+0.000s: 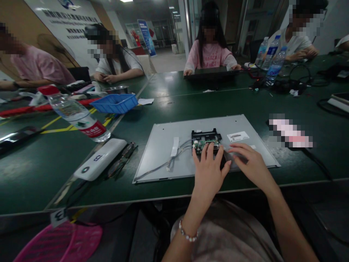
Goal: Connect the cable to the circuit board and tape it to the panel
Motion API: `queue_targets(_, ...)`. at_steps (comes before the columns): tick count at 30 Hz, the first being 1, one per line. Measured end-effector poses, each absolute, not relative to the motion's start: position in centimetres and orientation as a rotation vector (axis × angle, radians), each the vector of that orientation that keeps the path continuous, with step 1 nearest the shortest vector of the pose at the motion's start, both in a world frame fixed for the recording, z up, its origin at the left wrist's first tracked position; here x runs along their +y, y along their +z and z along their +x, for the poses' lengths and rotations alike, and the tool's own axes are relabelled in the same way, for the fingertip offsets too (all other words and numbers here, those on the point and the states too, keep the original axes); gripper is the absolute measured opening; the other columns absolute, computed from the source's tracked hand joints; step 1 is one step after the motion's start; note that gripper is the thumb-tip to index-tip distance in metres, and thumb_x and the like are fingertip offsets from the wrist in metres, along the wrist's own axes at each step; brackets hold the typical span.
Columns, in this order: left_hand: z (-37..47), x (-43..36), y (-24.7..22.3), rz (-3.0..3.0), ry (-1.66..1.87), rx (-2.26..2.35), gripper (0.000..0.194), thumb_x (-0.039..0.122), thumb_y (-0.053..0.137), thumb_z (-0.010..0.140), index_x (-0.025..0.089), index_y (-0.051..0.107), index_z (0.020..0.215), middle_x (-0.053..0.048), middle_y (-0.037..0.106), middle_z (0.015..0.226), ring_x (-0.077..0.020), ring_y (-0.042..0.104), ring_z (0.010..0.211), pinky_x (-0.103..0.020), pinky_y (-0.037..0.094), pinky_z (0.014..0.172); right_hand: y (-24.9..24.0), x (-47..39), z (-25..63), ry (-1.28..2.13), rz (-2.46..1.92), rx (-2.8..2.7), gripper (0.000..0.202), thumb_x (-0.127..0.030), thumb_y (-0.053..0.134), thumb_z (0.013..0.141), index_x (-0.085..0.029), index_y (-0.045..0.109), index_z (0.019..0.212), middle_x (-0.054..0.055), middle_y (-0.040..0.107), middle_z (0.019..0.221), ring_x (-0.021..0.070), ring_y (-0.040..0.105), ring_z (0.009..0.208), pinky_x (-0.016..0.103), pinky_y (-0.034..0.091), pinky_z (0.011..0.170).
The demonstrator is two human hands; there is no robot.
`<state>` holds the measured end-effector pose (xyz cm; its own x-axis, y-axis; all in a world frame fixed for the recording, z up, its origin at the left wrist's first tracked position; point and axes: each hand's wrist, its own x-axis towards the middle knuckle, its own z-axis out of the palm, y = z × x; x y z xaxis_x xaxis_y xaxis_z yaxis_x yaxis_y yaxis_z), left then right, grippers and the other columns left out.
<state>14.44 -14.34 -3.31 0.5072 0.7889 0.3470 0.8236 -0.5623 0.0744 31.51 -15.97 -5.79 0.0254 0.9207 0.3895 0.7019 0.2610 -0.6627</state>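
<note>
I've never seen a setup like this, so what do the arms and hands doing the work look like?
Both the left hand and right hand are human and ungloved. The left wrist wears a beaded bracelet, mostly pale with some reddish beads. No sleeves or cables show on either forearm.

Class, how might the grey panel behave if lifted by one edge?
The panel is probably stiff: it lies flat with straight edges. Being broad, it may tip awkwardly. The thin cables on it would likely flop, since they bend.

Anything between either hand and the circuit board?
Left hand: nothing visible; its fingertips overlap the circuit board. Right hand: the left index finger and thumb appear in the way, at the board's right side.
</note>
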Motion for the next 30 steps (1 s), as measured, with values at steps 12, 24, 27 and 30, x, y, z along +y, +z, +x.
queue_targets(12,14.4,-14.2,-3.5,-2.650,-0.514,-1.417,0.048,0.047,0.038,0.095,0.027,0.041,0.139,-0.011,0.041,0.141,-0.0298,0.033,0.134,-0.063,0.016,0.110,-6.5,-15.7,31.7,0.341,-1.499,-1.806,0.037,-0.017,0.047,0.085,-0.023,0.063,0.117,0.005,0.063,0.123,0.0218,0.054,0.116,0.042,0.041,0.104)
queue_targets(24,13.1,-14.1,-2.8,-2.654,-0.790,-1.523,0.048,0.039,0.042,0.095,0.026,0.036,0.140,-0.009,0.038,0.146,-0.0289,0.030,0.137,-0.057,0.019,0.113,-6.1,-16.2,31.3,0.323,-1.514,-1.775,0.029,-0.017,0.046,0.087,-0.022,0.068,0.106,0.006,0.061,0.125,0.0209,0.056,0.114,0.038,0.045,0.099)
queue_targets(27,11.2,-12.6,-1.9,-2.628,-0.964,-1.572,0.042,0.032,0.045,0.094,0.022,0.042,0.135,-0.010,0.044,0.140,-0.0261,0.038,0.132,-0.048,0.028,0.111,-6.0,-16.2,31.3,0.326,-1.519,-1.771,0.029,-0.018,0.046,0.087,-0.023,0.068,0.105,0.006,0.061,0.124,0.0210,0.057,0.113,0.038,0.046,0.097)
queue_targets(30,8.0,-9.9,-0.4,-2.656,-1.050,-1.566,0.033,0.029,0.048,0.092,0.017,0.053,0.122,-0.012,0.053,0.128,-0.0240,0.050,0.120,-0.041,0.039,0.104,-6.1,-16.3,31.3,0.323,-1.536,-1.774,0.028,-0.020,0.046,0.088,-0.023,0.068,0.106,0.005,0.061,0.124,0.0212,0.057,0.112,0.039,0.047,0.095)
